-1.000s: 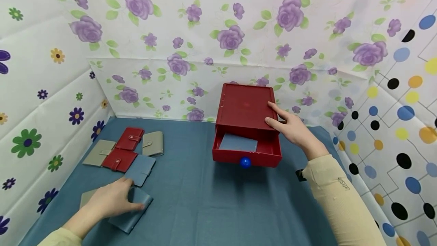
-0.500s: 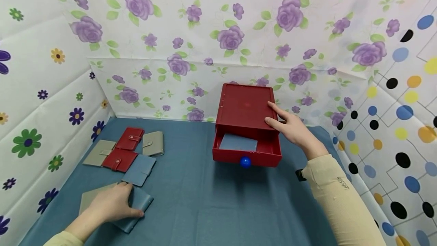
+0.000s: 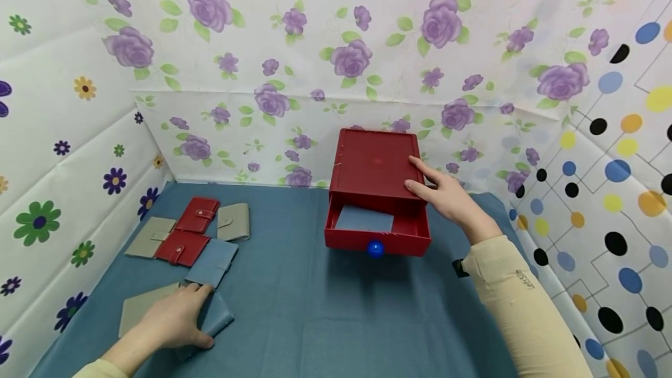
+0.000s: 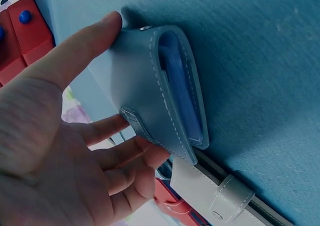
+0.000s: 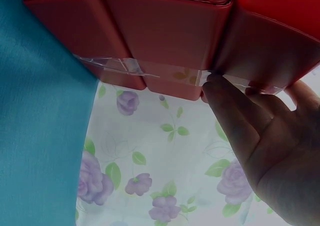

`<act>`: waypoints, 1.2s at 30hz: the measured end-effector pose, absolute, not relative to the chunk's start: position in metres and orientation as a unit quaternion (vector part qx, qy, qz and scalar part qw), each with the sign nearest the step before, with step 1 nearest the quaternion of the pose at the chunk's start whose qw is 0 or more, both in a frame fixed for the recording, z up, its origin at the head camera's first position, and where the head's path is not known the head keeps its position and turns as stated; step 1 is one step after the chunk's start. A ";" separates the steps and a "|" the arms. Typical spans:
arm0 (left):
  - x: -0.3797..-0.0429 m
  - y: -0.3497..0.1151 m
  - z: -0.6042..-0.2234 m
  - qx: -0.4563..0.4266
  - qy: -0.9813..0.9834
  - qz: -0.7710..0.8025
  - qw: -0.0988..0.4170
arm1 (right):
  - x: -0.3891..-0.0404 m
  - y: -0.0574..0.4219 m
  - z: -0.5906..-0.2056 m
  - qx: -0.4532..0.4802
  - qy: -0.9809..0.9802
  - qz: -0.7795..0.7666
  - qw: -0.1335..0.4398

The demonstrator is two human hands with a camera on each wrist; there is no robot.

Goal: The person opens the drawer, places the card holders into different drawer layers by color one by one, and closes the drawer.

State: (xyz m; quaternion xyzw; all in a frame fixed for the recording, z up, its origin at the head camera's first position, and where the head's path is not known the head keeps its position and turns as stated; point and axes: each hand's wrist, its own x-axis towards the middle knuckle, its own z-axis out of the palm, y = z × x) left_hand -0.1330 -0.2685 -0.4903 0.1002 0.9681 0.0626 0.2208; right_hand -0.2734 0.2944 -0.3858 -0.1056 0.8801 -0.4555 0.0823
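Fingers of the left hand (image 3: 170,317), in the head view, had drawn closer round the blue wallet (image 3: 214,312) over the preceding half second; the wallet was at the near left of the tabletop (image 3: 304,284), beside a large grey wallet (image 3: 142,302). Its visible outline had narrowed and swung slightly; tilted or merely turned, could not tell. Right hand (image 3: 446,194) was unchanged: thumb and index finger spread, resting on the right edge of the red box (image 3: 377,165), whose drawer (image 3: 349,239) stood pulled out with a flat blue item (image 3: 364,220) inside. In the left wrist view, thumb and fingers pinched the blue wallet from opposite edges, its fold gaping a little; whether it had cleared the tabletop could not be told. Judgement: grasp had become firm or nearly so, with lift unconfirmed. In the right wrist view, the fingers were spread and touched the box beside a strip of clear tape (image 5: 167,71); contact there was probably to steady it, which kept the drawer accessible.
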 end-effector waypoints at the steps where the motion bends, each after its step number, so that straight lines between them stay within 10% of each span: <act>1: -0.133 -0.268 -0.490 0.104 0.968 0.065 0.220 | -0.274 0.295 -0.386 -0.106 0.881 -0.454 0.082; 17: -0.138 -0.255 -0.475 0.146 0.965 0.116 0.185 | -0.273 0.295 -0.387 -0.098 0.880 -0.457 0.083; 36: -0.158 -0.233 -0.422 0.203 0.970 0.138 -0.007 | -0.275 0.294 -0.389 -0.104 0.878 -0.461 0.078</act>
